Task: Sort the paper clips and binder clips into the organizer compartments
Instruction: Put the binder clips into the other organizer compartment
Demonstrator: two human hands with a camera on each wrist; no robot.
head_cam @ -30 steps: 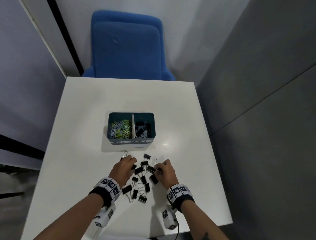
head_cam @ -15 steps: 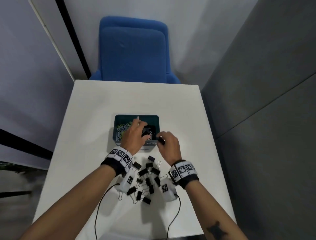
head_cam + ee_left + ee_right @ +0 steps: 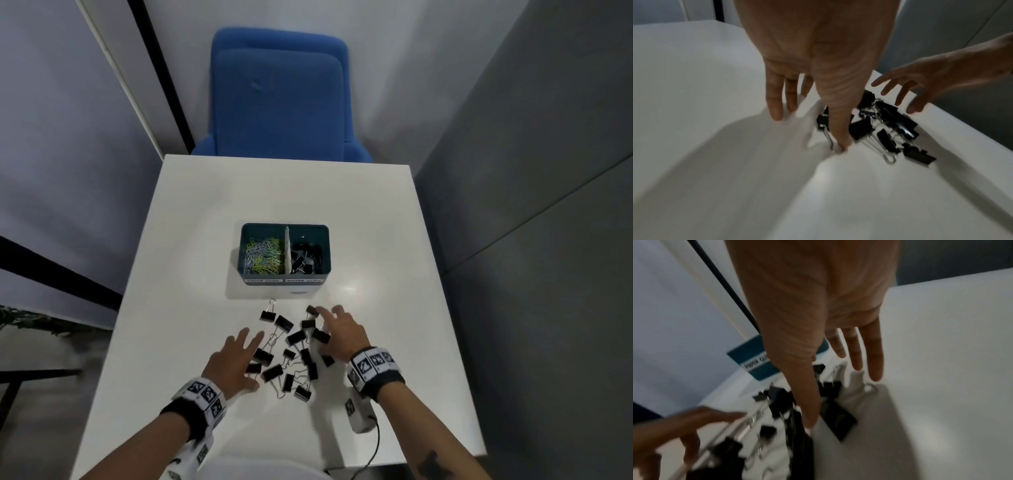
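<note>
- Both hands spread and empty over the scatter of black metal binder clips (image 3: 294, 356) on the white square surface (image 3: 191, 260): left hand (image 3: 233, 363) at the pile's left edge, right hand (image 3: 339, 334) at its right, fingers straight, nothing gripped.
- Teal 2-compartment organizer box (image 3: 284, 277) just beyond the pile; coloured wire paper clips (image 3: 262, 255) in the left compartment, a few binder clips in the right.
- No loose paper clips visible on the surface, so probably only binder clips left to move.
- Best to pinch by the black bodies, not the silver wire handles (image 3: 889, 155); handles look interlaced mid-pile, likely to drag neighbours along.
- Worth starting with the outer, separate clips: the 1 by the left thumb (image 3: 840, 139), the ones under the right fingers (image 3: 875, 353).
- Then lift clear and release over the right compartment only, past the white divider (image 3: 287, 250).
- Risk: a snagged clip dropping short, or landing among the paper clips.
</note>
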